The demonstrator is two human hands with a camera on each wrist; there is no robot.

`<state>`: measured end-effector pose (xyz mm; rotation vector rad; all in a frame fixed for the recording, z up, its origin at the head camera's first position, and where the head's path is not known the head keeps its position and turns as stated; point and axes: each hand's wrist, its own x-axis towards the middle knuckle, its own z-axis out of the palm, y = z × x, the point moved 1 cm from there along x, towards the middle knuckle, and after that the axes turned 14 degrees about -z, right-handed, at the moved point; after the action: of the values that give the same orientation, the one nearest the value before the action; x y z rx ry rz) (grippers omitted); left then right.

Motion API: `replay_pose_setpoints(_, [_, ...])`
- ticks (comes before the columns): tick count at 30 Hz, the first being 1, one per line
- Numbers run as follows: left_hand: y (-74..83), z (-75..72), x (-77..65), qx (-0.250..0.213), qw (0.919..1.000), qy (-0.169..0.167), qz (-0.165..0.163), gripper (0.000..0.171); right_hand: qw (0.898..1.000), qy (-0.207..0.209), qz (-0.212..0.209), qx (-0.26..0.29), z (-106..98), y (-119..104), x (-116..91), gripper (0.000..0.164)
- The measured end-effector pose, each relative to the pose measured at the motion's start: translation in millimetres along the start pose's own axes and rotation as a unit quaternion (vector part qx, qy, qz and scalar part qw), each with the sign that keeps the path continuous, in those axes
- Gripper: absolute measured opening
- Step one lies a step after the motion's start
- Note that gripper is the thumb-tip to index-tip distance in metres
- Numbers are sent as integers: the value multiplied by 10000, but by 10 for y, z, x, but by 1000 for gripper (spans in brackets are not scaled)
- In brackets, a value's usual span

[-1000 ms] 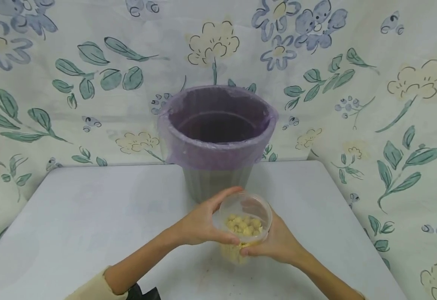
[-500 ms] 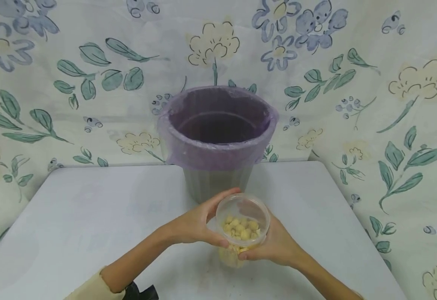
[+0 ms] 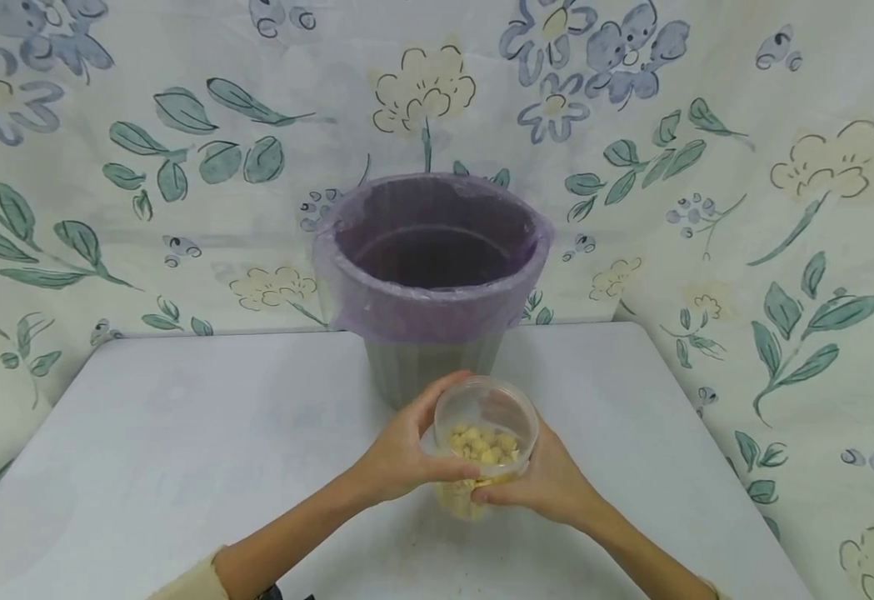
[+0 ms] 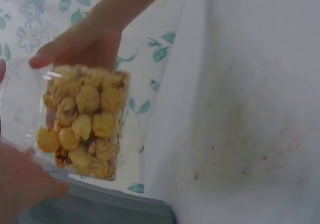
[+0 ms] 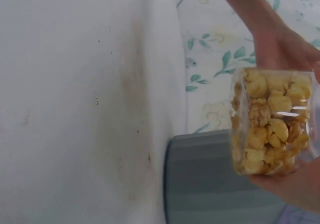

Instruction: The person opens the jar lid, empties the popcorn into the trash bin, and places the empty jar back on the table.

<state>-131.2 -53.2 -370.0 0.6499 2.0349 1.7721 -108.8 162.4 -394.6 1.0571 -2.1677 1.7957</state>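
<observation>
Both hands hold a clear plastic jar (image 3: 486, 417) of yellow popcorn (image 3: 481, 446), up off the table in front of the bin. My left hand (image 3: 399, 454) grips its left side near the round top, thumb across the front of the rim. From the right, my right hand (image 3: 552, 483) grips it lower, with the thumb on the front. Through the jar's squarish clear wall, the popcorn (image 4: 82, 124) shows closely in the left wrist view. In the right wrist view the jar (image 5: 272, 121) sits between both hands, its base toward the table.
Behind the hands a grey bin (image 3: 437, 367) stands on the white table (image 3: 219, 417), its mouth lined with a purple bag (image 3: 429, 312). Small dark specks and a brownish smear mark the table (image 5: 100, 134). Flower-patterned cloth (image 3: 204, 208) hangs at the back and right.
The jar dips slightly toward me, then rises a little, both hands moving with it. My left thumb has shifted right along the rim in the last half second. The bin stays put.
</observation>
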Motion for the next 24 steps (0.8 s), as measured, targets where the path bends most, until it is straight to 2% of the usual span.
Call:
replay_pose_setpoints(3, [4,83,-46,55,9982,513,-318,100,9995,142,109,-249,19,8,12,101])
replay_pose_setpoints(6, [4,72,-64,214,9962,585,-615,106,9990,172,241,-335,33,16,33,102])
replay_pose_setpoints(8, [3,13,-51,303,9972,329,-606,110,9991,123,303,-269,37,23,41,102])
replay_pose_setpoints(11, [-5,-103,-7,321,9983,-355,-342,112,9995,-30,307,-26,36,29,33,103])
replay_pose_setpoints(14, [3,-190,31,321,9942,-1020,-119,109,9991,-216,200,290,32,41,11,104])
replay_pose_setpoints(17, [21,-223,46,345,9917,-1239,-82,103,9982,-353,78,489,27,57,-2,105])
replay_pose_setpoints(20, [30,-193,40,503,9945,-910,-136,99,9991,-315,28,272,24,57,-2,106])
replay_pose_setpoints(24, [37,-64,17,678,9971,36,-350,101,9993,23,170,-328,17,45,15,103])
